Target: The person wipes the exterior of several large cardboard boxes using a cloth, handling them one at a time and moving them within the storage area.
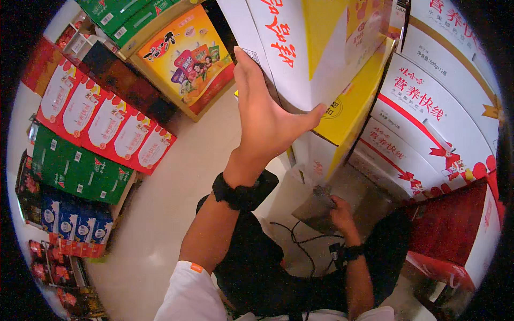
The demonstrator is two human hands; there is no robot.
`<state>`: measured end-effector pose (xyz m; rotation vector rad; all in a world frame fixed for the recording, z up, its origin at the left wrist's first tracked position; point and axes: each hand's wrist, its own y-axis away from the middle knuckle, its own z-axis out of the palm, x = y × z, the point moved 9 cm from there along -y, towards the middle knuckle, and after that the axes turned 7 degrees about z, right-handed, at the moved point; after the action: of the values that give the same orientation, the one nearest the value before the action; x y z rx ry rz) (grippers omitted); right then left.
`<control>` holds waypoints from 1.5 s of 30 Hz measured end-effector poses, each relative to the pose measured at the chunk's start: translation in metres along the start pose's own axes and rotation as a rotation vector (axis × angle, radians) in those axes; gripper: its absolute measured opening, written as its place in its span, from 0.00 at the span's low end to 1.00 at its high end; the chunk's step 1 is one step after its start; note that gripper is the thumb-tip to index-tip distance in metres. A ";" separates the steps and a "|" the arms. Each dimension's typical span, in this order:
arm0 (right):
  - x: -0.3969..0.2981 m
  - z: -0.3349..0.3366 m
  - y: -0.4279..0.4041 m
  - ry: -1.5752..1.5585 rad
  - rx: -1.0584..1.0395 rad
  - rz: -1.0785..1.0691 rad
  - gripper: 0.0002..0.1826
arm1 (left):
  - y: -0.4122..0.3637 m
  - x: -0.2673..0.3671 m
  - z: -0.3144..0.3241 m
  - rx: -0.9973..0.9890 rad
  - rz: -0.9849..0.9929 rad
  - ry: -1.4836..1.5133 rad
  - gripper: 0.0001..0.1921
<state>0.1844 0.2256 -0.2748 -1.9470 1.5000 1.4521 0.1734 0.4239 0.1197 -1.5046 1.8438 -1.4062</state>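
Observation:
My left hand (269, 112) is raised in front of me, its fingers and thumb spread against the lower end of a white and yellow carton (281, 52). That carton leans over a yellow carton (349, 112) bearing dark print. Lower down to the right, my right hand (341, 212) grips the edge of a grey-brown flat piece (315, 210), perhaps cardboard, near the floor. Black bands circle both wrists.
White drink cartons with red ribbon print (417, 92) are stacked at the right, above a dark red box (445, 224). Red, green and blue gift cartons (80, 164) line the left. An orange juice-pouch carton (188, 60) stands ahead. Black cables (297, 240) cross the floor between my legs.

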 end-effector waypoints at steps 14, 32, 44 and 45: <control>-0.030 -0.011 0.016 0.008 0.243 -0.346 0.28 | -0.002 -0.007 0.002 -0.057 0.034 -0.009 0.63; -0.039 -0.084 0.058 -1.152 0.211 0.063 0.15 | 0.008 -0.038 -0.016 -0.016 -0.250 0.760 0.40; -0.073 -0.120 0.076 -0.989 0.401 -0.144 0.26 | 0.002 -0.038 -0.023 -0.046 -0.260 0.851 0.41; -0.076 -0.111 0.067 -1.117 0.329 -0.100 0.28 | 0.000 -0.036 -0.027 -0.060 -0.253 0.852 0.41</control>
<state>0.1903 0.1604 -0.1390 -0.7188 0.9698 1.6482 0.1651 0.4680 0.1209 -1.2881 2.1951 -2.4001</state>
